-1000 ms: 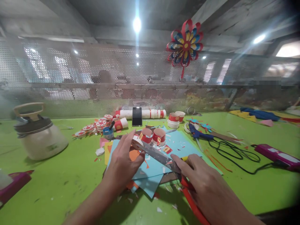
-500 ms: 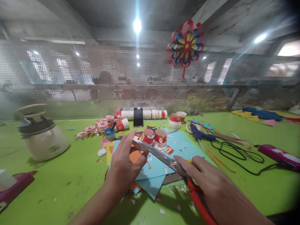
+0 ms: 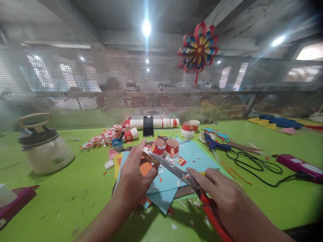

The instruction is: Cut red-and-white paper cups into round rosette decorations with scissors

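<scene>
My left hand (image 3: 137, 171) pinches a small white piece of paper cup with red marks (image 3: 148, 155) between thumb and fingers. My right hand (image 3: 224, 191) is wrapped round red-handled scissors (image 3: 174, 169), whose blades reach up to the held piece; whether they bite into it I cannot tell. Just beyond the blades, two red and white paper cup rings (image 3: 172, 148) stand on light blue paper sheets (image 3: 195, 161). A red and yellow scrap (image 3: 181, 161) lies by them. Orange paper (image 3: 145, 168) shows behind my left fingers.
A phone (image 3: 148, 126) leans on a row of stacked paper cups (image 3: 161, 123) at the back. Left stand a large jug (image 3: 46, 149) and a blue glue jar (image 3: 117, 144). Right lie a blue glue gun (image 3: 214, 143), its black cord and a purple power strip (image 3: 300, 167). A paper flower (image 3: 199, 48) hangs above.
Almost nothing differs. The whole view has shifted very slightly, while both hands, the scissors and the held piece keep their places.
</scene>
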Motion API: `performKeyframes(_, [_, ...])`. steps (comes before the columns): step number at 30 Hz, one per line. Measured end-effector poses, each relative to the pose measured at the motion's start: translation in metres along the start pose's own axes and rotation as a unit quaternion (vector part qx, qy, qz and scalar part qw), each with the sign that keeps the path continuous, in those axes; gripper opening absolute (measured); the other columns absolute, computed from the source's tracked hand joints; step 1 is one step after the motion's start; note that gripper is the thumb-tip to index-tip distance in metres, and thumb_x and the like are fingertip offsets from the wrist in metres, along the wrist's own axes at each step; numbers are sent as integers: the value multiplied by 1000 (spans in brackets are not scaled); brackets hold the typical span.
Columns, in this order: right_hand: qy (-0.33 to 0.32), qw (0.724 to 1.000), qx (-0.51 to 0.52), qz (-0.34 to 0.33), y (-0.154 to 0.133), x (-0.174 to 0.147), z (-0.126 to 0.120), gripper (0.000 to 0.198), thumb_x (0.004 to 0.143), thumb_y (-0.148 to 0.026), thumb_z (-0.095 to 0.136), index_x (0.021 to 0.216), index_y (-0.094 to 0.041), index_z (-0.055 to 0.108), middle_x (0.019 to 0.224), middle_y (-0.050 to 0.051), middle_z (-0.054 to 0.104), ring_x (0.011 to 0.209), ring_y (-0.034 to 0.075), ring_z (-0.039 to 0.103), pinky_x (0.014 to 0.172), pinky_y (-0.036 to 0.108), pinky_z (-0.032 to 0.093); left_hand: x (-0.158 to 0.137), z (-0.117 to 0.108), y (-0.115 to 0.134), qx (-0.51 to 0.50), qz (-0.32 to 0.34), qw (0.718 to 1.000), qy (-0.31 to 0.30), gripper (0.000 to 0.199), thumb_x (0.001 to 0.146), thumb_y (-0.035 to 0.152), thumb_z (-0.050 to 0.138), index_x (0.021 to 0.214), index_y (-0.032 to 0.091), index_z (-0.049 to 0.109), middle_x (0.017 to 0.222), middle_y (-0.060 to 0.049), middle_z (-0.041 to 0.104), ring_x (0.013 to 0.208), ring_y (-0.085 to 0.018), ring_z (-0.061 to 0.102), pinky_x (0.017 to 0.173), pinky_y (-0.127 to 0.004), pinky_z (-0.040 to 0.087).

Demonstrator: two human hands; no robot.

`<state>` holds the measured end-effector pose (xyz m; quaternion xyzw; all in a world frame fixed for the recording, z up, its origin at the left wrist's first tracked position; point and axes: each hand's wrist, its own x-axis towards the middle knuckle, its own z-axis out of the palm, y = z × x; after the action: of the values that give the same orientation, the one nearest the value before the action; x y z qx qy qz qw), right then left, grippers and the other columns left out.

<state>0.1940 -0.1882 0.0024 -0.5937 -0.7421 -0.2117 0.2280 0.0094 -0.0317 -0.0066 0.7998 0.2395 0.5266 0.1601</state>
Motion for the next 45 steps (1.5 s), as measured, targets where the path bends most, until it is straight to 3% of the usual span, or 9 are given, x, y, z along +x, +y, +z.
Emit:
performKeyframes(7, [4, 1000, -9, -4, 5, -2, 2, 44, 84, -4, 35, 122, -7, 58, 72, 9, 56, 59, 21, 57, 51, 34, 49, -1, 0, -1, 15, 25, 1000, 8, 60, 85, 22, 59, 141, 21, 39, 121, -11, 56, 95, -18, 64, 86, -34, 59])
performKeyframes(13, [4, 1000, -4, -5, 6, 2, -3, 43, 82, -8, 42, 123, -8, 57, 76, 9, 57, 63, 22, 60, 54, 38, 53, 1, 1, -2, 29, 38, 999, 9, 60, 85, 20, 58, 141, 20, 38, 122, -12, 55, 104, -21, 62, 88, -34, 58])
performKeyframes(17, [-9, 1000, 1, 6, 4, 3, -6, 45, 81, -7, 42, 123, -10, 56, 77, 9, 58, 65, 23, 61, 54, 38, 53, 1, 1, -2, 52, 64, 996, 18, 57, 85, 18, 56, 140, 16, 39, 122, -14, 55, 98, -20, 64, 87, -37, 58])
performKeyframes(26, [-1, 1000, -15, 7, 4, 1, -3, 40, 87, -10, 39, 123, -11, 56, 75, 9, 58, 63, 23, 60, 54, 38, 51, 0, -1, -2, 75, 95, 992, 32, 57, 87, 17, 55, 141, 15, 37, 116, -13, 55, 92, -19, 63, 85, -37, 58])
performKeyframes(34, [-10, 999, -36, -7, 5, 1, -5, 41, 88, -6, 33, 121, -7, 58, 73, 8, 55, 59, 20, 57, 51, 34, 49, -2, -1, -1, 77, 43, 996, -9, 60, 87, 19, 55, 143, 19, 34, 122, -14, 54, 101, -25, 61, 91, -44, 55])
performKeyframes(45, [-25, 999, -28, 4, 13, -3, -7, 41, 85, -6, 37, 120, -7, 58, 75, 10, 57, 66, 23, 58, 55, 39, 52, -3, 3, -1, 40, 15, 998, -42, 65, 80, 11, 57, 141, 22, 36, 120, -10, 56, 101, -21, 62, 89, -39, 56])
